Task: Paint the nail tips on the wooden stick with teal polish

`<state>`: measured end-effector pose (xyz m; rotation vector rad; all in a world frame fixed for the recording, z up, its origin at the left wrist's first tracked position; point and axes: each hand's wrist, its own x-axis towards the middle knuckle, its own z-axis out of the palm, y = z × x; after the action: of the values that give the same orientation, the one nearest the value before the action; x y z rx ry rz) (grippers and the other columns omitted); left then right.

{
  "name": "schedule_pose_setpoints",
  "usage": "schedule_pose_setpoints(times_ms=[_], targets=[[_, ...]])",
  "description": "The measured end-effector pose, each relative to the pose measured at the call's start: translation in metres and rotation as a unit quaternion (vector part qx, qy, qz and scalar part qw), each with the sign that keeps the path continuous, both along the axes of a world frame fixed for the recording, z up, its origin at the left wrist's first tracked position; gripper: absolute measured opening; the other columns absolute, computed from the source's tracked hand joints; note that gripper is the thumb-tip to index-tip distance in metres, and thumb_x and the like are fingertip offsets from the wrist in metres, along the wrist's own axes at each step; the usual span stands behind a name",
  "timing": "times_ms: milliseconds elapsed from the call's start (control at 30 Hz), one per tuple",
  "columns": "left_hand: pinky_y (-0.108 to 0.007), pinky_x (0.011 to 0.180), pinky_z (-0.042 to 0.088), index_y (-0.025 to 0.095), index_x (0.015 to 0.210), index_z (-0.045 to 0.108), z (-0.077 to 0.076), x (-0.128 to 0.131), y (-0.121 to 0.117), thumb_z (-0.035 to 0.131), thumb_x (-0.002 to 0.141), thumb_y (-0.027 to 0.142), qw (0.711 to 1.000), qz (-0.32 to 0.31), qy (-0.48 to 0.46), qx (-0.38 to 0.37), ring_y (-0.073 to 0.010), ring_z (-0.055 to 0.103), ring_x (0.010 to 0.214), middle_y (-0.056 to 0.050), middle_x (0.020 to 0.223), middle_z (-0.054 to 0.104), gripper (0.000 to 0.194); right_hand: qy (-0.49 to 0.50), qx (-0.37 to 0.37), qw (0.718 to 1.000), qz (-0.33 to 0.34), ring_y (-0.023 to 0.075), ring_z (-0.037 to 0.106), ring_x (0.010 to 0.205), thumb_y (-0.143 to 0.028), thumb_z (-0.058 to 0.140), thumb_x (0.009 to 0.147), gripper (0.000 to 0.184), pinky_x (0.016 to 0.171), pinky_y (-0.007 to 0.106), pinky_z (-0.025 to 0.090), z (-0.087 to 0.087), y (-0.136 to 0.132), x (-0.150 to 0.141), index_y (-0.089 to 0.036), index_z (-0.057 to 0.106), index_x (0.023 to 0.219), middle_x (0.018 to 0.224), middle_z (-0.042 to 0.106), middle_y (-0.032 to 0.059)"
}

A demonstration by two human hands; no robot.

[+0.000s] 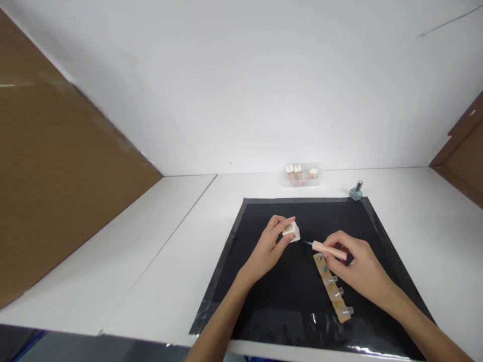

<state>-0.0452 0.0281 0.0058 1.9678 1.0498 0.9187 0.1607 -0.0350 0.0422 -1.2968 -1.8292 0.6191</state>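
Observation:
My left hand (272, 245) holds a small white cube-shaped nail polish bottle (290, 232) between thumb and fingers, above the black mat. In my right hand (356, 261) is a nail polish brush (329, 250) with a long pink handle, its dark tip pointing left toward the bottle. The tip is out of the bottle, a short gap to its right. Below the brush, a wooden strip (334, 294) lies slantwise on the mat, bearing several clear nail tips (338, 292) that stick out to the right. My right fingers cover a little of the area around its upper end.
A clear plastic tray (308, 183) against the back wall holds three white bottles with pink handles (298, 170). A grey-green piece with a metallic post (355, 191) stands at the back right corner of the black mat (271, 286). Brown panels (71, 166) flank the white table.

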Motion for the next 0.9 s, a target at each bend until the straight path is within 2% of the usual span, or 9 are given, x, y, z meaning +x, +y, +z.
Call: schedule_pose_setpoints(times_ms=[100, 233, 400, 667, 900], targets=[[-0.03, 0.075, 0.044, 0.022, 0.118, 0.059, -0.001, 0.002, 0.0, 0.048, 0.088, 0.034, 0.998, 0.028, -0.051, -0.015, -0.0158, 0.049, 0.083, -0.005, 0.094, 0.05, 0.034, 0.001, -0.067, 0.998, 0.019, 0.0095, 0.047, 0.046, -0.012, 0.052, 0.075, 0.011, 0.044, 0.02, 0.037, -0.006, 0.001, -0.002, -0.019, 0.052, 0.067, 0.053, 0.05, -0.0055], [-0.028, 0.07, 0.043, 0.021, 0.115, 0.062, 0.0, 0.003, -0.002, 0.048, 0.088, 0.041, 0.994, 0.041, -0.099, -0.006, -0.0158, 0.048, 0.081, -0.005, 0.092, 0.05, 0.036, 0.001, -0.09, 0.996, 0.02, 0.0081, 0.035, 0.045, -0.015, 0.051, 0.078, 0.017, 0.044, 0.02, 0.03, -0.011, 0.001, -0.005, -0.02, 0.047, 0.062, 0.052, 0.032, -0.0086], [-0.027, 0.068, 0.043, 0.02, 0.114, 0.064, 0.003, 0.004, -0.006, 0.047, 0.087, 0.05, 0.99, 0.026, -0.136, 0.001, -0.0156, 0.048, 0.08, -0.005, 0.089, 0.051, 0.043, -0.016, -0.068, 0.997, 0.016, 0.0098, 0.038, 0.049, -0.013, 0.051, 0.076, 0.015, 0.046, 0.021, 0.031, -0.009, -0.001, -0.006, -0.019, 0.051, 0.062, 0.055, 0.039, -0.006], [-0.028, 0.07, 0.043, 0.02, 0.114, 0.064, 0.007, 0.008, -0.009, 0.047, 0.085, 0.056, 0.986, 0.005, -0.161, -0.036, -0.016, 0.049, 0.08, -0.006, 0.091, 0.052, 0.049, -0.017, -0.016, 1.0, 0.015, 0.0116, 0.045, 0.051, -0.015, 0.054, 0.078, 0.012, 0.048, 0.022, 0.039, -0.012, -0.001, -0.005, -0.019, 0.056, 0.068, 0.059, 0.052, -0.0023], [-0.028, 0.07, 0.044, 0.019, 0.109, 0.065, 0.007, 0.01, -0.011, 0.052, 0.082, 0.057, 0.979, -0.014, -0.194, -0.057, -0.0163, 0.05, 0.082, -0.006, 0.092, 0.051, 0.048, -0.011, 0.101, 0.995, 0.007, 0.0121, 0.049, 0.05, -0.009, 0.053, 0.078, 0.016, 0.05, 0.023, 0.044, -0.019, -0.002, -0.009, -0.021, 0.051, 0.068, 0.06, 0.053, -0.0024]])
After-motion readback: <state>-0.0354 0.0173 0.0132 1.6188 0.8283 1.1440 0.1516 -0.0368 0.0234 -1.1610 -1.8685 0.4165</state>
